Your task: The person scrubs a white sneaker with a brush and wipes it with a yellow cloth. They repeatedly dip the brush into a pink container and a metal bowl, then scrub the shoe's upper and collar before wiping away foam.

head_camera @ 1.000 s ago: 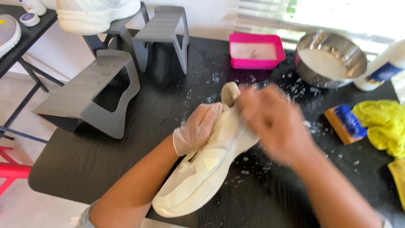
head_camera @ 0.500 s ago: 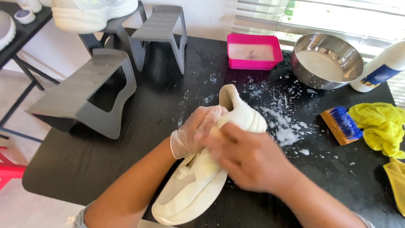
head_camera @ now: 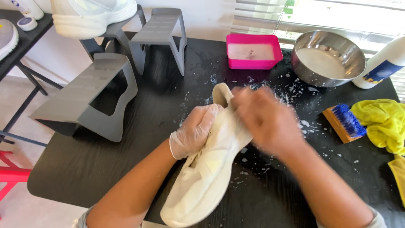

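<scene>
My bare right hand (head_camera: 270,120) has slid back up toward the heel of the white shoe (head_camera: 206,169) on the bench (head_camera: 105,169), fingers too blurred to tell, while my gloved left hand (head_camera: 195,131) still pinches its collar, scrubbing ongoing.

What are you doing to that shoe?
A person is cleaning a white shoe on a black table. The gloved left hand grips it, and the bare right hand, blurred, is against its heel end. Foam flecks dot the table. A pink tray, a metal bowl, a blue brush and a yellow cloth sit behind.
</scene>
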